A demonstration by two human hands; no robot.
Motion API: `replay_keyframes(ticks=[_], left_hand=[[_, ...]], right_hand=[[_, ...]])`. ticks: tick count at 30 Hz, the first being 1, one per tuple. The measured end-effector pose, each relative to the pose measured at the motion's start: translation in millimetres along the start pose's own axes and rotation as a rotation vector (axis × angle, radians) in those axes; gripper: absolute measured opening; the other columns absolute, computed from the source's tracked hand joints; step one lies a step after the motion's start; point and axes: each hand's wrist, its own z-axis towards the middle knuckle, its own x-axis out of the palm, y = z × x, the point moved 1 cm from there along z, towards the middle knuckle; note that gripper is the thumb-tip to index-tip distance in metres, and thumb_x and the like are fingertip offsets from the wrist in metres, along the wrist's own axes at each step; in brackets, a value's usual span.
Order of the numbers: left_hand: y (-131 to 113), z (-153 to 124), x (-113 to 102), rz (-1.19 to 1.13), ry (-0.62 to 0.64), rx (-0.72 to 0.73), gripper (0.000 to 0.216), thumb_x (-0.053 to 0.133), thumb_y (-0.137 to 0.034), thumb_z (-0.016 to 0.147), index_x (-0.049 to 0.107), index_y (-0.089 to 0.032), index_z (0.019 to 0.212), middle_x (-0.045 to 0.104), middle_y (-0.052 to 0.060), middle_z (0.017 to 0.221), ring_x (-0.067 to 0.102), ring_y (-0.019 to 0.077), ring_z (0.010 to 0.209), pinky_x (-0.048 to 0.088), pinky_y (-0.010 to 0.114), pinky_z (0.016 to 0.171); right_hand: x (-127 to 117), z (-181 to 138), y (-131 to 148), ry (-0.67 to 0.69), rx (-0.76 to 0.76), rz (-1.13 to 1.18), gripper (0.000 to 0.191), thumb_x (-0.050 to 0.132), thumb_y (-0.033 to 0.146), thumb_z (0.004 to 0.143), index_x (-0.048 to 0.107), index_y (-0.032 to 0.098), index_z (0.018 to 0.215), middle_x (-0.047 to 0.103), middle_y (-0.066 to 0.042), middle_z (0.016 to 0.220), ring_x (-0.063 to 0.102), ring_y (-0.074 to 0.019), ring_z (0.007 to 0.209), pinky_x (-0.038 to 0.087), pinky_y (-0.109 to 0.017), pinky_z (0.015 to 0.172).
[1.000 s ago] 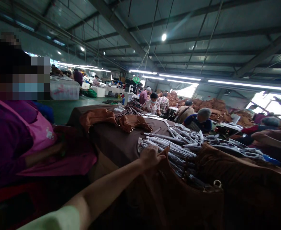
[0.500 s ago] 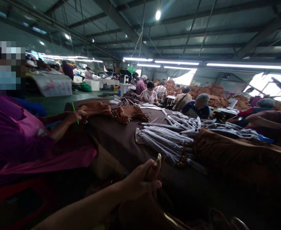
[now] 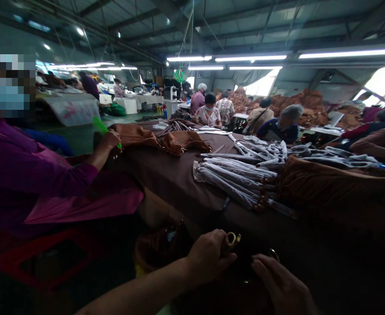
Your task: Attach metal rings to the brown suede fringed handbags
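Note:
Low in the middle, my left hand (image 3: 210,256) is closed around a gold metal hook (image 3: 234,239) that sticks out past its fingers. What the hook is fixed to is hidden by the hand and the dark. To the right, my right hand (image 3: 284,280) has its fingers pressed together, with a gold ring (image 3: 273,253) showing just behind them. A small gap separates the two hands. Dark brown material lies in shadow below them. Beside my left forearm is a brown bag-like piece (image 3: 156,249) with shiny metal parts.
Ahead, a brown-covered table (image 3: 169,175) bears white-wrapped straps (image 3: 234,177) and brown fringed material (image 3: 337,183). At left, a co-worker in purple (image 3: 31,170) holds a green object (image 3: 99,126) beside brown bags (image 3: 136,136). A red stool (image 3: 44,258) stands below. Other people sit farther back.
My right hand has come into view at the lower right. My left hand, with the gold hook, is lower and slightly farther right. The co-worker's green object has tilted.

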Motion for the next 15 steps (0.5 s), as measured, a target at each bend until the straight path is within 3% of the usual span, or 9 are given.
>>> replay_keyframes(ticks=[4, 7, 10, 15], left_hand=[[-2, -8, 7, 0.072, -0.005, 0.090, 0.026, 0.060, -0.043, 0.083, 0.049, -0.020, 0.089, 0.059, 0.003, 0.088, 0.054, 0.0180, 0.080, 0.039, 0.028, 0.071], [-1, -13, 7, 0.090, 0.000, 0.122, 0.024, 0.062, -0.039, 0.082, 0.050, -0.020, 0.089, 0.059, 0.003, 0.090, 0.054, 0.0178, 0.081, 0.040, 0.028, 0.074], [-1, -15, 3, 0.063, 0.008, 0.121, 0.029, 0.066, -0.042, 0.080, 0.051, -0.020, 0.091, 0.059, 0.003, 0.091, 0.054, 0.0180, 0.082, 0.041, 0.027, 0.074], [-4, -14, 3, 0.083, 0.022, 0.121, 0.033, 0.062, -0.048, 0.082, 0.050, -0.019, 0.092, 0.059, 0.004, 0.092, 0.054, 0.0187, 0.084, 0.042, 0.028, 0.075]], right_hand=[[25, 17, 25, 0.038, -0.013, 0.120, 0.047, 0.068, 0.053, 0.074, 0.067, 0.022, 0.109, 0.072, -0.006, 0.093, 0.069, -0.0229, 0.084, 0.056, -0.027, 0.073], [31, 19, 35, 0.102, -0.016, 0.259, 0.038, 0.069, 0.049, 0.075, 0.070, 0.019, 0.098, 0.072, -0.006, 0.089, 0.069, -0.0221, 0.083, 0.056, -0.024, 0.069], [30, 18, 33, 0.177, 0.023, 0.381, 0.031, 0.068, 0.047, 0.075, 0.072, 0.019, 0.088, 0.073, -0.006, 0.086, 0.069, -0.0222, 0.081, 0.056, -0.023, 0.068], [26, 18, 22, 0.214, 0.029, 0.406, 0.029, 0.069, 0.043, 0.074, 0.073, 0.019, 0.091, 0.072, -0.006, 0.089, 0.067, -0.0233, 0.085, 0.054, -0.025, 0.074]])
